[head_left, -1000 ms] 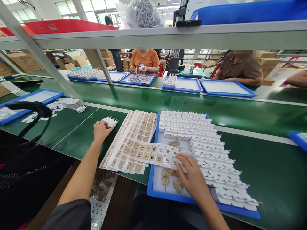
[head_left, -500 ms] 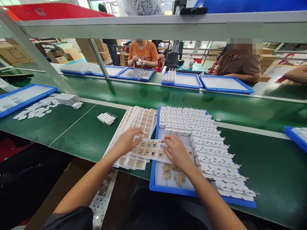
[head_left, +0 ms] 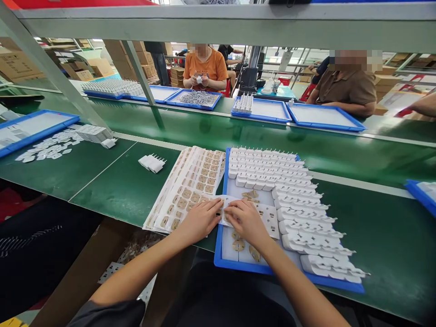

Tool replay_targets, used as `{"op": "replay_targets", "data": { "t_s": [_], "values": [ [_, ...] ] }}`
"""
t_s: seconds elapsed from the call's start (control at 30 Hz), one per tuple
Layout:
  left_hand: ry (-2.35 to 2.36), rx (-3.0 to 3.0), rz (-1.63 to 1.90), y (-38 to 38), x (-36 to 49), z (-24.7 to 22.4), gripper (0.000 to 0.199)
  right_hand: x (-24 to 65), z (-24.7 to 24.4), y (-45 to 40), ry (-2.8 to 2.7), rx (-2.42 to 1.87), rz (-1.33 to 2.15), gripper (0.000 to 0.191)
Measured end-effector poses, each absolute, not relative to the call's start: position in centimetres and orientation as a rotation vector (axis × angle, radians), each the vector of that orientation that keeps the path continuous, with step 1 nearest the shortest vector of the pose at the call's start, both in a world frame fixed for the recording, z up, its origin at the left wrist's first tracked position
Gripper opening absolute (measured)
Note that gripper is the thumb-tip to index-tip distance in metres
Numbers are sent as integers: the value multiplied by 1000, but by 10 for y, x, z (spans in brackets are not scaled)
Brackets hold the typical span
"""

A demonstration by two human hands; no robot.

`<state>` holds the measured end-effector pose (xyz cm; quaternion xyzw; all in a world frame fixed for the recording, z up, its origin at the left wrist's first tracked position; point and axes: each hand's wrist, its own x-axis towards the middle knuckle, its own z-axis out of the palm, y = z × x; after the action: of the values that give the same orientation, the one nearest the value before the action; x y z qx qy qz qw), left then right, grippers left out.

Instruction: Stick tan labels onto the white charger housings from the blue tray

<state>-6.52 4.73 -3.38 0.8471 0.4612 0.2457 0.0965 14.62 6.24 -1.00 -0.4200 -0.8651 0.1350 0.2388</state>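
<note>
Left hand (head_left: 201, 220) rightward over green bench (head_left: 112, 186)

Wearer's two hands (head_left: 248, 222), one label strip (head_left: 270, 220), perhaps eight blue trays (head_left: 245, 266)

The left hand (head_left: 202, 218) and right hand (head_left: 247, 220) touch 1 sticker sheet (head_left: 270, 219) reaching over a blue tray (head_left: 245, 267).

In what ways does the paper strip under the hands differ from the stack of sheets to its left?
The paper strip looks narrower than the stack of sheets. The stack shows rows of tan labels; the paper strip's right end shows none. The paper strip reaches over the blue tray, while the stack lies on the green table. Both have white backing.
</note>
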Motion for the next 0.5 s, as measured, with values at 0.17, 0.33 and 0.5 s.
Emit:
{"op": "replay_targets", "data": {
  "t_s": [0.17,0.33,0.5],
  "values": [
    [1408,2485,688,45,-65,-40,45,143,-9,60,-2372,-1193,398,23],
    [1421,2446,722,41,-67,-47,41,141,-14,60,-2396,-1176,427,24],
    [1456,2451,583,39,-63,-41,42,140,-19,61,-2387,-1097,369,21]
  ]
}}
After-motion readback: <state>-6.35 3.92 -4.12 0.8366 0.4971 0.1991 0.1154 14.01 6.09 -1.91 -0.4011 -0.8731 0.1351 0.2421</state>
